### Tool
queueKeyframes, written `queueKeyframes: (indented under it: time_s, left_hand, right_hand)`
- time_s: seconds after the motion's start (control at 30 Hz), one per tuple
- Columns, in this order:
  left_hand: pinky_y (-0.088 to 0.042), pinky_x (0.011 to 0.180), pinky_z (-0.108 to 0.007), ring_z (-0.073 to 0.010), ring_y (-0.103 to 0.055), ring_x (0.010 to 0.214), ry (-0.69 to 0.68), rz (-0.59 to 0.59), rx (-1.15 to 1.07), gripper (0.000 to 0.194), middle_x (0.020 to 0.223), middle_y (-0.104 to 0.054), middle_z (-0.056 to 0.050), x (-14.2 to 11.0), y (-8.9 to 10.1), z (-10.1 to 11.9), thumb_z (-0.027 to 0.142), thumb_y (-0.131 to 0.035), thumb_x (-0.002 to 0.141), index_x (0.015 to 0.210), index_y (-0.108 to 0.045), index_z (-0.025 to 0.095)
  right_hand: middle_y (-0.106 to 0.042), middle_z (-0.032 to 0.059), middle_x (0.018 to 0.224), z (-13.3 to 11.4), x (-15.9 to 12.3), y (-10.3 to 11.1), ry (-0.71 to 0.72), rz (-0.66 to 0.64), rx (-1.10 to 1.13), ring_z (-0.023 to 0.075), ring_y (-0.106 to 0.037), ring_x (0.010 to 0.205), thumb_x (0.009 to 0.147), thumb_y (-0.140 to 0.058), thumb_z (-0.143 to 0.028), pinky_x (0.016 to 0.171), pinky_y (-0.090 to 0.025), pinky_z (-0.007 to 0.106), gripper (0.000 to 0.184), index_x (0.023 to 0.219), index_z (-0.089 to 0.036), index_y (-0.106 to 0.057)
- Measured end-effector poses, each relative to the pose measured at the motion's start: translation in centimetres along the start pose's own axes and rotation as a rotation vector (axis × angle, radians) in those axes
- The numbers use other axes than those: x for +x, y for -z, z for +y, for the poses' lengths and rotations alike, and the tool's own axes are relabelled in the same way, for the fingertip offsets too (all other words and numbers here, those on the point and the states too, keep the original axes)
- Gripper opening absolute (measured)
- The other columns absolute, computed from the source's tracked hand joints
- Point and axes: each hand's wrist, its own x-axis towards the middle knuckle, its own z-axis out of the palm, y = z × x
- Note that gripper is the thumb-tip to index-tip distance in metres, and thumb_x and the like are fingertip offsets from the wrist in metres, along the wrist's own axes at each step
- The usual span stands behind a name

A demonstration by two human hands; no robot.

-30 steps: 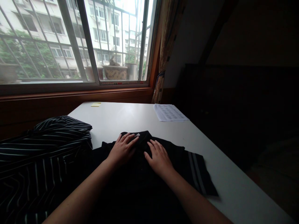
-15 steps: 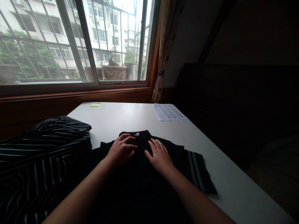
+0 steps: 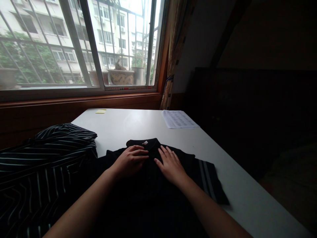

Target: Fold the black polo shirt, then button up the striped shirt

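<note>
The shirt [image 3: 151, 183] lies on the table [image 3: 128, 127] (papers [image 3: 180, 119] behind), clothing [image 3: 47, 162] to its left.

Left forearm [image 3: 86, 200] and right forearm [image 3: 210, 208] are showing bare, tapering smoothly toward narrower wrists [image 3: 182, 180]. Left hand [image 3: 130, 160] and right hand [image 3: 171, 165] are showing bare too. Fingers [image 3: 164, 152] are looking slim, tips rounded; nails are showing too dimly to judge.

2 forearms [image 3: 84, 195] angled inward, hands [image 3: 171, 164] palm-down.

Daylight enters a barred window [image 3: 94, 43] beyond the white surface [image 3: 133, 122]; a patterned curtain [image 3: 174, 49] hangs beside the window, and the wall [image 3: 192, 59] to the right is dim.
</note>
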Motion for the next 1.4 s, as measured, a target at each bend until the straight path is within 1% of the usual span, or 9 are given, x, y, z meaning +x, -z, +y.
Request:
queueKeyframes:
  time_s: [0.23, 0.47, 0.67, 0.87, 1.03, 1.1, 1.2, 1.3, 1.4]
  left_hand:
    - [-0.041, 0.115, -0.045, -0.0236, -0.044, 0.138, -0.040, -0.152, -0.033, 0.039, 0.136, -0.062, 0.002, 0.0, -0.2, 0.0, 0.026, -0.055, 0.094, 0.132, -0.062, 0.030]
    - [-0.035, 0.118, -0.046, -0.0222, -0.037, 0.144, -0.026, -0.174, 0.014, 0.039, 0.140, -0.058, 0.004, -0.2, -0.6, -0.9, 0.036, -0.049, 0.100, 0.138, -0.055, 0.035]
    - [-0.020, 0.123, -0.047, -0.0214, -0.022, 0.150, -0.011, -0.239, 0.062, 0.049, 0.151, -0.046, 0.003, -0.3, -0.6, -0.5, 0.046, -0.043, 0.102, 0.149, -0.038, 0.037]
    - [-0.011, 0.117, -0.066, -0.0287, -0.011, 0.152, -0.023, -0.340, 0.093, 0.054, 0.156, -0.040, 0.001, -0.5, 0.6, -0.2, 0.052, -0.045, 0.100, 0.150, -0.032, 0.041]
    - [-0.012, 0.115, -0.070, -0.0333, -0.009, 0.151, -0.031, -0.253, 0.154, 0.052, 0.160, -0.030, 0.002, 0.0, 1.5, 4.1, 0.044, -0.050, 0.098, 0.148, -0.037, 0.042]
    - [-0.013, 0.118, -0.066, -0.0331, -0.011, 0.151, -0.068, -0.211, 0.129, 0.053, 0.162, -0.025, 0.001, 0.2, 0.7, 7.1, 0.044, -0.049, 0.098, 0.149, -0.038, 0.038]
    - [-0.016, 0.120, -0.061, -0.0297, -0.017, 0.151, -0.081, -0.268, 0.031, 0.053, 0.160, -0.030, 0.000, -0.3, -1.4, 10.9, 0.055, -0.038, 0.100, 0.150, -0.037, 0.036]
    - [-0.013, 0.120, -0.063, -0.0305, -0.018, 0.150, -0.039, -0.342, -0.027, 0.060, 0.161, -0.027, -0.003, -1.4, -2.7, 12.7, 0.060, -0.033, 0.100, 0.154, -0.028, 0.034]
    - [-0.013, 0.120, -0.063, -0.0302, -0.015, 0.151, -0.030, -0.369, -0.038, 0.060, 0.163, -0.020, -0.002, -3.2, -2.2, 13.0, 0.059, -0.032, 0.101, 0.156, -0.021, 0.036]
  right_hand:
    - [-0.025, 0.0070, 0.162, 0.2, 0.0, -0.1, 0.016, -0.006, -0.020, 0.0271, -0.018, 0.151, 0.100, -0.030, -0.056, 0.122, -0.015, 0.049, 0.066, 0.153, -0.017, -0.034]
    - [-0.021, 0.0052, 0.164, 1.9, 0.5, 0.3, 0.069, -0.063, -0.044, 0.0219, -0.015, 0.152, 0.100, -0.028, -0.056, 0.123, -0.013, 0.045, 0.067, 0.156, -0.019, -0.027]
    - [-0.025, 0.0062, 0.163, 5.1, 0.2, 1.1, 0.121, -0.048, -0.102, 0.0205, -0.020, 0.150, 0.101, -0.029, -0.054, 0.122, -0.014, 0.045, 0.064, 0.155, -0.021, -0.028]
    - [-0.020, 0.0006, 0.164, 11.5, -1.5, 2.5, -0.022, -0.132, -0.123, 0.0216, -0.017, 0.151, 0.102, -0.023, -0.052, 0.121, -0.017, 0.048, 0.058, 0.155, -0.030, -0.028]
    - [-0.027, 0.0017, 0.162, 16.6, -4.2, 3.2, -0.170, -0.075, -0.157, 0.0210, -0.021, 0.150, 0.101, -0.025, -0.048, 0.121, -0.018, 0.043, 0.056, 0.152, -0.029, -0.036]
    - [-0.030, 0.0022, 0.161, 17.5, -5.0, 3.1, -0.182, -0.043, -0.173, 0.0207, -0.024, 0.149, 0.101, -0.026, -0.048, 0.121, -0.019, 0.041, 0.056, 0.151, -0.027, -0.039]
    - [-0.031, 0.0029, 0.161, 17.8, -5.5, 3.1, -0.208, -0.034, -0.191, 0.0203, -0.025, 0.149, 0.101, -0.024, -0.049, 0.120, -0.020, 0.041, 0.058, 0.151, -0.024, -0.038]
    - [-0.026, 0.0021, 0.163, 17.8, -5.7, 3.2, -0.243, -0.064, -0.210, 0.0210, -0.021, 0.150, 0.101, -0.020, -0.051, 0.121, -0.019, 0.044, 0.061, 0.154, -0.024, -0.031]
    - [-0.021, 0.0007, 0.164, 18.2, -6.2, 3.3, -0.276, -0.102, -0.229, 0.0221, -0.016, 0.151, 0.100, -0.017, -0.055, 0.121, -0.018, 0.048, 0.064, 0.156, -0.025, -0.025]
